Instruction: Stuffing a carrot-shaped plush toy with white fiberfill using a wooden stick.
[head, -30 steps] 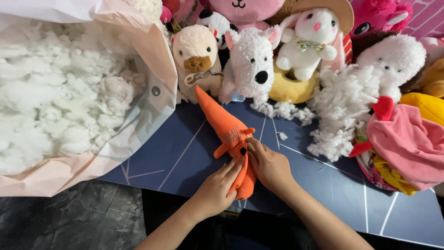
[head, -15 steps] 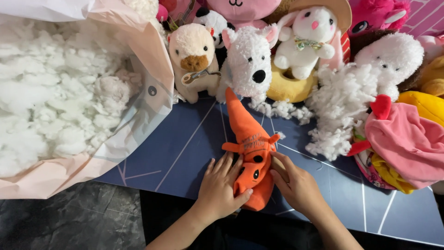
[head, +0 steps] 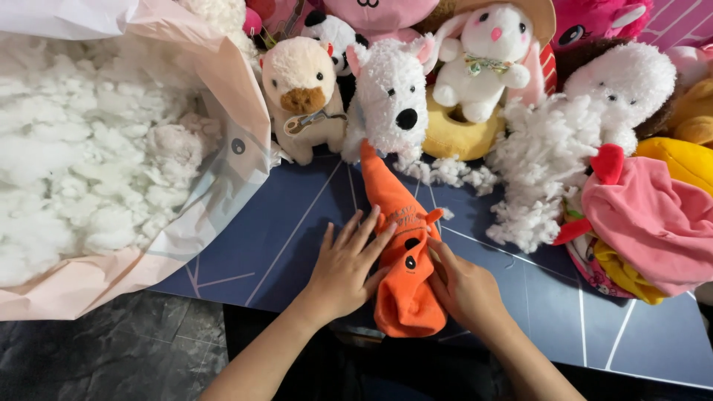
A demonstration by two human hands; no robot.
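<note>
- Left hand [head: 347, 261]: we are laying it flat, fingers spread wide, fingertips touching the left flank of the orange plush toy [head: 401, 245]; it is pressing, not gripping.
- Right hand [head: 462, 286]: we are curling it against the toy's right side near the lower, fuller end, thumb and fingers bearing on the fabric; whether it is pinching cloth we cannot tell.
- Orange plush toy: it is lying lengthwise on the dark blue worktop [head: 282, 238], between both hands, its narrow tip pointing away towards the white dog plush [head: 392, 96].
- Handling note, as a judgement: we are best keeping both palms level and pressing evenly from both sides, so the soft body is not twisting or sliding towards the near edge.
- Loose white stuffing [head: 546, 167]: it is sitting right of the toy, well apart from our hands.
- Pink fabric heap [head: 653, 219]: it is lying at the far right.
- Open bag of white fibre fill [head: 89, 163]: it is resting at the left, its pale rim overlapping the worktop.
- Beige plush [head: 301, 93] and white rabbit plush [head: 486, 56]: they are standing along the back row.
</note>
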